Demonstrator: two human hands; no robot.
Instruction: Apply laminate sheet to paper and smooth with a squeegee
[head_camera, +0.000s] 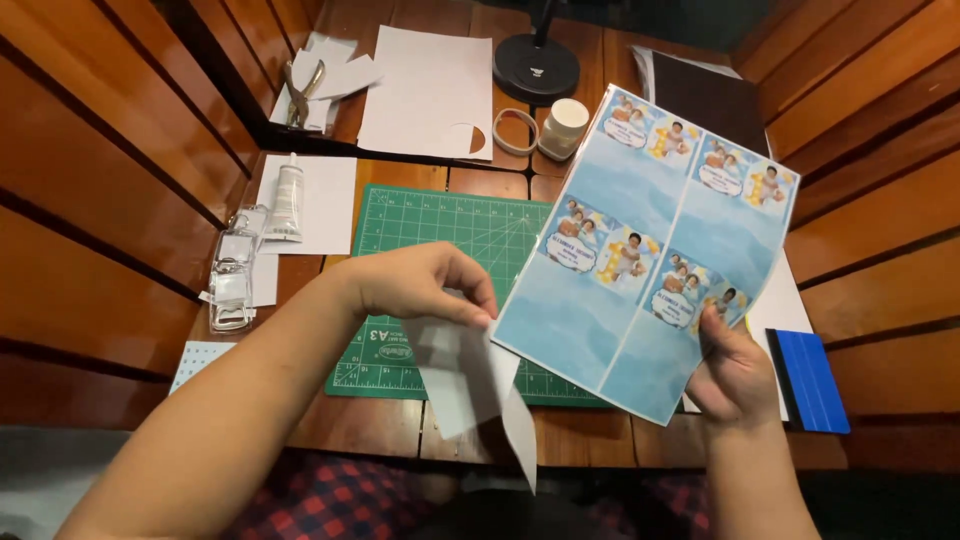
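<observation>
Above green mat (440, 225), right hand (735, 375) holds printed sheet (650, 250); left hand (420, 280) peels backing (470, 385).

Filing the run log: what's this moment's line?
left hand: peeling backing | right hand: holds printed sheet | over cutting mat

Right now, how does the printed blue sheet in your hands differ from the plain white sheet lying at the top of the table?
The blue printed sheet is covered in pale blue with four repeated picture panels; the white sheet is blank. The blue printed sheet is held up, tilted, between the left hand and right hand, its backing peeling at the lower corner; the white sheet lies flat on the wooden table. The white sheet has a round cut-out at its lower edge; the blue one shows none. Both are rectangular sheets.
</observation>
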